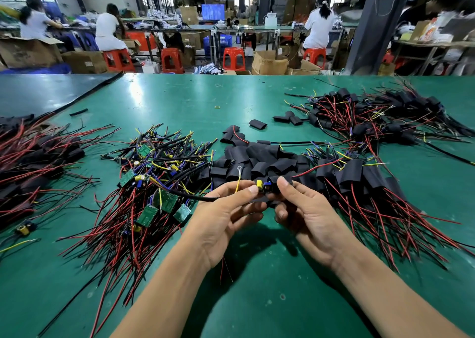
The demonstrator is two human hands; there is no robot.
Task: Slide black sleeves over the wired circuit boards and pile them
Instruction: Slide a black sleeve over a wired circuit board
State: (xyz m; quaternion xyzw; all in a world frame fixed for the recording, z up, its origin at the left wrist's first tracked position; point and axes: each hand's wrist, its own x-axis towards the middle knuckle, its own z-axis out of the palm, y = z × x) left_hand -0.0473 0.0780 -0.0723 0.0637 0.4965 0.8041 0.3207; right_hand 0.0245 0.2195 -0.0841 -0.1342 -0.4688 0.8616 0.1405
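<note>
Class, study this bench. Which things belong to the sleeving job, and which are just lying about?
Job: left hand pinching the wired board; right hand gripping a black sleeve; bare boards pile; loose sleeves heap; sleeved pile.
Lying about: yellow rubber band; stray black tube piece; red stools; cardboard boxes.

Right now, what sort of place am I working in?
Most likely an electronics assembly workshop. The green bench holds heaps of wired circuit boards and loose black sleeves, and behind it other workers sit on red plastic stools at long benches among cardboard boxes.
</note>
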